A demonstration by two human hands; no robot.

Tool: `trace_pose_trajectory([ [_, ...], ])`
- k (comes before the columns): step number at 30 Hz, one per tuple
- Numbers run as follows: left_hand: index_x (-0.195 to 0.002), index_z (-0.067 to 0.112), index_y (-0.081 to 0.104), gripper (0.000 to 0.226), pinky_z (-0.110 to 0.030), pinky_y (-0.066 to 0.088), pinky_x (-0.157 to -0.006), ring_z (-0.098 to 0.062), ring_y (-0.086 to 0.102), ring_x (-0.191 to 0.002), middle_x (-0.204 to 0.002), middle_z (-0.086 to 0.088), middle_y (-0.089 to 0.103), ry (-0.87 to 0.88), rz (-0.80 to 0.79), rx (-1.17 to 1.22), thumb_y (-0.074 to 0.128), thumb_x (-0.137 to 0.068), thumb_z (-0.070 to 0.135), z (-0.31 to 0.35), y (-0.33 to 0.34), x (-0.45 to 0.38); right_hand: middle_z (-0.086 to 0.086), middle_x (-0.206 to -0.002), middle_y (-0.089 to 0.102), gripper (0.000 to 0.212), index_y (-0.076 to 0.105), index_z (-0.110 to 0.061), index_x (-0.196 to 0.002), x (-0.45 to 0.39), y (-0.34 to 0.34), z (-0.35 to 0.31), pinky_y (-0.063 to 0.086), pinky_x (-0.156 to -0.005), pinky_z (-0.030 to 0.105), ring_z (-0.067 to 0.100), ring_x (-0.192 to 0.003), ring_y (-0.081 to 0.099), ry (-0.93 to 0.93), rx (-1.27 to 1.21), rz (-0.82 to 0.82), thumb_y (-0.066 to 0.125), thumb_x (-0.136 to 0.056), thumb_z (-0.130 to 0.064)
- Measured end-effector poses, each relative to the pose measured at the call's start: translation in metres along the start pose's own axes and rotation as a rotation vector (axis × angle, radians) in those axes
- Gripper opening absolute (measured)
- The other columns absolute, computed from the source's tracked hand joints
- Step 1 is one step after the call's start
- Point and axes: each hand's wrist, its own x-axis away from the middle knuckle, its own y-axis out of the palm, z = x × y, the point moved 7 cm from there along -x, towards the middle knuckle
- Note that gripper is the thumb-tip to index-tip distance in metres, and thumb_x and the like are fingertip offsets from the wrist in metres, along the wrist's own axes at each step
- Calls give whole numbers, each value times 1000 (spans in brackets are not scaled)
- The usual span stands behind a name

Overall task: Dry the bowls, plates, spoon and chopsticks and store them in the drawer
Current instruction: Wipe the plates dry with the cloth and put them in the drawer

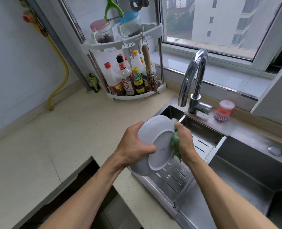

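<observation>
left hand [133, 142] grips the tilted plate [155, 139] by its left rim while right hand [184, 141] squeezes a green cloth [175, 142] against its right edge

- Plate [155, 134]: plain white, with a faint purplish mark on its underside.
- Cloth [175, 142] against the plate's right edge: green, white trim at top.
- Desk [81, 129] left of plate: beige, finely speckled.
- Sink [246, 176] right of plate: grey brushed steel, slotted tray.
- Brush [223, 111] beyond plate, by tap: pink-red top, purple bristles.
- Hose [61, 80] far left of plate: yellow.
</observation>
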Motion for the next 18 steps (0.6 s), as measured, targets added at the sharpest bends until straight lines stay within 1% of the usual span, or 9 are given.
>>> trace_pose_trajectory([
  [3, -111, 25, 66, 64, -36, 62, -75, -17, 70, -92, -103, 1, 71, -104, -76, 112, 86, -51, 32, -14, -6, 3, 10, -71, 46, 50, 54, -12, -72, -1, -6, -19, 36, -65, 37, 21, -67, 43, -88, 86, -32, 53, -74, -61],
  [5, -105, 22, 68, 62, -33, 61, -72, -16, 72, -86, -98, 1, 73, -168, -164, 40, 90, -50, 39, -15, -8, -2, 6, -65, 46, 43, 51, -14, -64, -2, -2, -32, 36, -63, 34, 16, -61, 43, -149, 229, -100, 56, -85, -51],
  [7, -99, 19, 69, 49, -35, 61, -72, -19, 73, -83, -93, -1, 74, -188, -245, -44, 92, -57, 28, -9, -5, -10, 2, -60, 46, 44, 50, -16, -59, 1, 9, -47, 37, -61, 33, 14, -56, 43, -213, 368, -188, 57, -95, -41],
  [9, -98, 15, 70, 42, -39, 62, -73, -23, 73, -82, -91, -5, 74, -175, -277, -87, 90, -61, 14, -4, 0, -16, 1, -58, 50, 47, 52, -18, -55, 3, 22, -59, 42, -60, 39, 14, -55, 47, -264, 460, -242, 57, -93, -45],
  [11, -97, 13, 71, 38, -41, 62, -73, -25, 73, -82, -91, -8, 74, -158, -254, -115, 86, -62, 9, -3, 1, -20, 1, -65, 56, 45, 57, -16, -65, 9, 28, -66, 48, -65, 46, 15, -61, 51, -326, 534, -211, 52, -88, -54],
  [13, -94, 13, 72, 33, -43, 62, -74, -24, 73, -82, -90, -7, 74, -148, -188, -117, 85, -64, 6, -5, 1, -21, 0, -94, 63, 39, 67, -20, -93, 23, 39, -66, 48, -78, 43, 16, -83, 56, -448, 612, -204, 46, -89, -53],
  [15, -93, 15, 72, 32, -42, 62, -75, -22, 72, -84, -90, -4, 74, -127, -129, -96, 85, -65, 6, -4, 2, -22, 0, -123, 58, 45, 66, -24, -121, 39, 47, -66, 43, -92, 35, 16, -108, 53, -628, 676, -160, 44, -93, -53],
  [16, -94, 15, 72, 33, -41, 62, -74, -22, 72, -84, -91, -4, 74, -113, -118, -95, 85, -66, 7, -3, 3, -21, -1, -127, 57, 46, 65, -25, -123, 39, 46, -65, 42, -92, 33, 16, -111, 53, -655, 646, -139, 42, -95, -53],
  [18, -98, 15, 71, 37, -40, 63, -70, -25, 71, -85, -94, -6, 72, -96, -112, -106, 86, -65, 9, -2, 5, -18, -5, -112, 60, 41, 66, -30, -105, 27, 33, -58, 43, -81, 30, 15, -101, 57, -487, 475, -111, 36, -97, -56],
])
